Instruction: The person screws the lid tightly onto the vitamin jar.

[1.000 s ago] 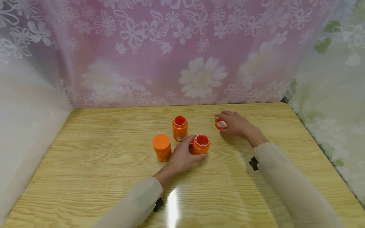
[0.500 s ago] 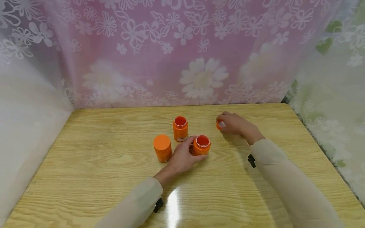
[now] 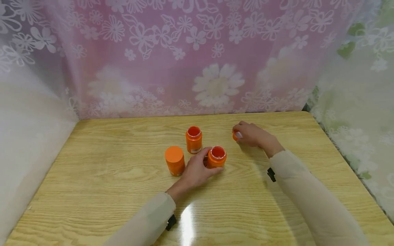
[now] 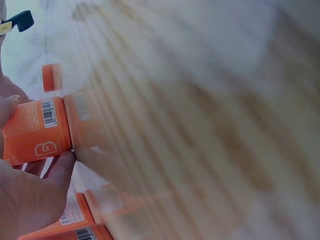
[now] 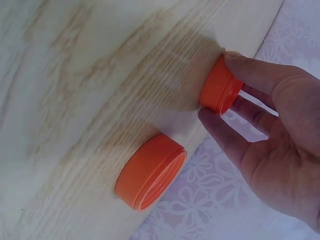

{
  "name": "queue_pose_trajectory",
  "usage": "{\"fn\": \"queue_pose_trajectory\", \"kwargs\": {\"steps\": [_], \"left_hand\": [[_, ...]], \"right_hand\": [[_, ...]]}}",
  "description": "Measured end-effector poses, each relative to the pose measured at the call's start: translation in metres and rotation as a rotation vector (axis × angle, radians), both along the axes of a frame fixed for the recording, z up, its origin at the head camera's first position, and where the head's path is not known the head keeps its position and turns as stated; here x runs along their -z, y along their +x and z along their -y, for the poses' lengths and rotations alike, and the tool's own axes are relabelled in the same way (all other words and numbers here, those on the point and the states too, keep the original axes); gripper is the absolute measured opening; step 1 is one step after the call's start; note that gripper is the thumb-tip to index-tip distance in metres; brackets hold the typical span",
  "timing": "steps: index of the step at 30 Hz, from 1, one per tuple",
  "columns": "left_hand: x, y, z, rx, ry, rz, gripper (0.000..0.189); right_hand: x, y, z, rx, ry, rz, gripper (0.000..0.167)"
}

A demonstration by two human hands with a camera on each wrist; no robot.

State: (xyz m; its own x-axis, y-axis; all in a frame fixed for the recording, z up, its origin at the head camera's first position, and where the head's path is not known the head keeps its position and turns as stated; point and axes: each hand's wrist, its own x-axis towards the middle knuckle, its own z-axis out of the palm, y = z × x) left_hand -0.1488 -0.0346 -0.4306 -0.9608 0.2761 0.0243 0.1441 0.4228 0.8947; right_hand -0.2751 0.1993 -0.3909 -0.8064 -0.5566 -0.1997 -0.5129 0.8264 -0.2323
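My left hand (image 3: 195, 172) curls round an open orange jar (image 3: 218, 156), which stands upright with its red inside showing. In the left wrist view that jar (image 4: 37, 130) shows a barcode, with the thumb and fingers around its side. To the right, my right hand (image 3: 253, 135) pinches a small orange lid (image 3: 236, 135) between thumb and fingers. Seen from the right wrist, the pinched lid (image 5: 220, 85) is low at the tabletop, hollow side facing up from it. A second orange lid (image 5: 150, 172) lies beside that hand, hidden in the head view.
Another open orange jar (image 3: 194, 140) stands just behind the left hand. A jar with its orange lid on (image 3: 174, 160) is close to the left of that hand. Flowered cloth (image 3: 215, 85) hangs at the back edge of the wooden table (image 3: 107, 191).
The right hand's fingers have come together on the lid, which now shows less between them, and its wrist has shifted slightly left. The left hand and the jars stay in place.
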Motion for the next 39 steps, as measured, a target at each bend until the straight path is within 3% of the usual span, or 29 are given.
{"fn": "queue_pose_trajectory", "kwargs": {"steps": [30, 39], "left_hand": [[0.002, 0.000, -0.006, -0.021, -0.001, 0.005, 0.062], [0.001, 0.002, -0.003, -0.024, -0.030, -0.003, 0.063]], "right_hand": [[0.002, 0.006, -0.009, 0.003, -0.041, -0.051, 0.043], [0.009, 0.011, -0.011, 0.034, -0.154, -0.041, 0.051]]}}
